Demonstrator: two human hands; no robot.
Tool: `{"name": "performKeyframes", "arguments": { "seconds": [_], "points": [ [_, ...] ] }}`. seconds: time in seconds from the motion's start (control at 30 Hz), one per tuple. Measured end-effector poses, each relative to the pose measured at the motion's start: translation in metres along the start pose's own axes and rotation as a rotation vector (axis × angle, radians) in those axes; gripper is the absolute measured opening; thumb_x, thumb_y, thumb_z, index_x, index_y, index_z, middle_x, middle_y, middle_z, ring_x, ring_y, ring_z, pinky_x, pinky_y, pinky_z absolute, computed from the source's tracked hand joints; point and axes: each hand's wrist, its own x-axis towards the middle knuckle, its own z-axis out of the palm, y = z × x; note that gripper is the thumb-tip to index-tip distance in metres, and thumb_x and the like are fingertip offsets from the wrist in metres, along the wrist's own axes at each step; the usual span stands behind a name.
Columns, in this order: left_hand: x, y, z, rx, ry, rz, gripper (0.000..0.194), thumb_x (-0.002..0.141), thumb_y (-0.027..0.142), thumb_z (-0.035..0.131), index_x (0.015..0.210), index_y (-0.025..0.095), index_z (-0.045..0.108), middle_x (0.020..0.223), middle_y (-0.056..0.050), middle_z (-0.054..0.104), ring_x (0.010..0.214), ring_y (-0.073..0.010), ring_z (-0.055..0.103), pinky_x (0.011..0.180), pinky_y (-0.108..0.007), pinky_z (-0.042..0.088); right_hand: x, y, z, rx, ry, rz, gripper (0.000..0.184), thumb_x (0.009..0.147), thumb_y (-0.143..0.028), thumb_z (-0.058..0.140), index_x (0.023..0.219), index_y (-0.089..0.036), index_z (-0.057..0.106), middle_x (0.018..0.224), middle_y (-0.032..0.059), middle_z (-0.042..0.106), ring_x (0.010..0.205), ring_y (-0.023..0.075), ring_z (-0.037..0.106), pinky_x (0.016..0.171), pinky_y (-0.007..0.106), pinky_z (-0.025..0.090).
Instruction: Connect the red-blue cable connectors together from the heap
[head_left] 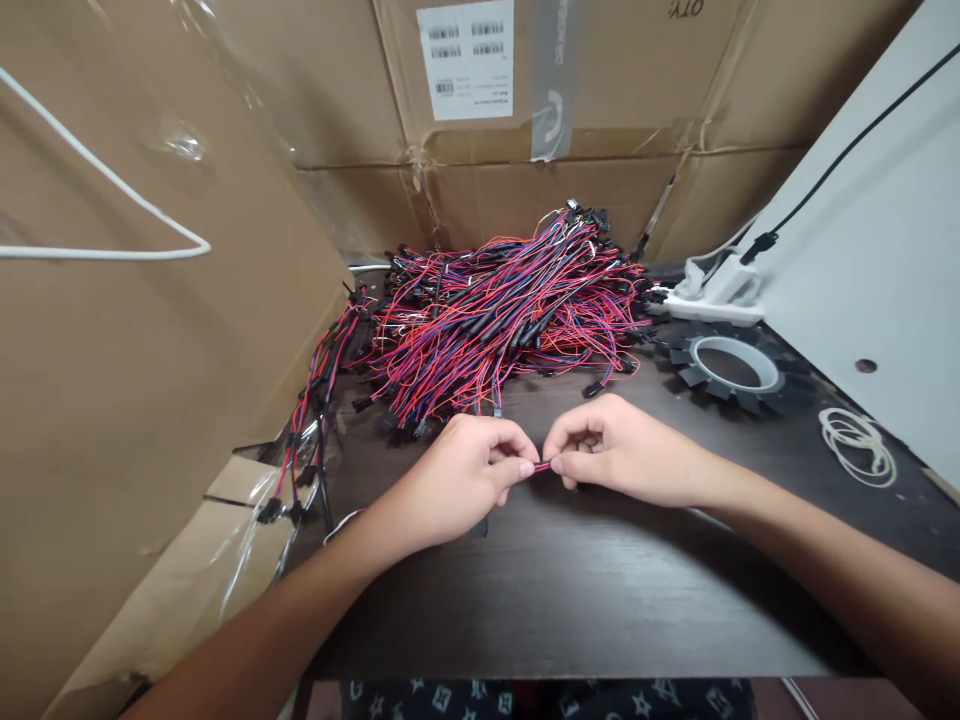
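Observation:
My left hand (469, 470) and my right hand (619, 450) meet at the middle of a dark table (600, 580), fingertips nearly touching. Both are closed in a pinch on a short red wire piece (541, 466) stretched between them. Most of that wire is hidden inside my fingers. Just behind the hands lies a big heap of red, blue and black wire harnesses (499, 315) with small black connectors. A bunch of the same harnesses (311, 420) hangs over the table's left edge.
Cardboard boxes (150, 330) wall in the left and back. A black toothed ring with a white centre (731, 365) and a white power strip (712, 290) lie at the right rear. White rubber bands (859, 445) lie beside a white panel (877, 250).

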Motion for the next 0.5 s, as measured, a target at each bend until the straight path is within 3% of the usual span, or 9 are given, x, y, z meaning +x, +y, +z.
{"name": "performKeyframes", "arguments": {
  "seconds": [0.17, 0.3, 0.5],
  "points": [
    [-0.0007, 0.0024, 0.0024, -0.018, 0.002, -0.019, 0.010, 0.080, 0.014, 0.056, 0.078, 0.011, 0.066, 0.049, 0.004, 0.051, 0.043, -0.0056, 0.045, 0.046, -0.016, 0.035, -0.0001, 0.0006, 0.0006, 0.030, -0.010, -0.004, 0.013, 0.073, -0.016, 0.054, 0.072, -0.011, 0.065, 0.058, -0.0011, 0.056, 0.053, 0.0082, 0.044, 0.051, 0.019, 0.035],
    [-0.0025, 0.0039, 0.0020, -0.056, -0.050, -0.087, 0.010, 0.081, 0.017, 0.056, 0.079, 0.012, 0.063, 0.049, 0.005, 0.052, 0.037, -0.0046, 0.040, 0.040, -0.016, 0.033, -0.0005, 0.0004, 0.0001, 0.054, -0.021, 0.006, 0.013, 0.073, -0.019, 0.055, 0.070, -0.010, 0.064, 0.061, -0.0003, 0.056, 0.056, 0.0084, 0.043, 0.053, 0.020, 0.035],
    [-0.0038, 0.0043, -0.0036, -0.061, -0.139, -0.119, 0.012, 0.083, 0.013, 0.049, 0.083, 0.012, 0.062, 0.051, 0.003, 0.054, 0.039, -0.0070, 0.046, 0.040, -0.017, 0.037, -0.0018, -0.0002, -0.0042, 0.081, -0.016, 0.008, 0.014, 0.071, -0.021, 0.057, 0.070, -0.010, 0.065, 0.062, 0.0010, 0.058, 0.057, 0.0094, 0.045, 0.055, 0.021, 0.036]
  ]
}}
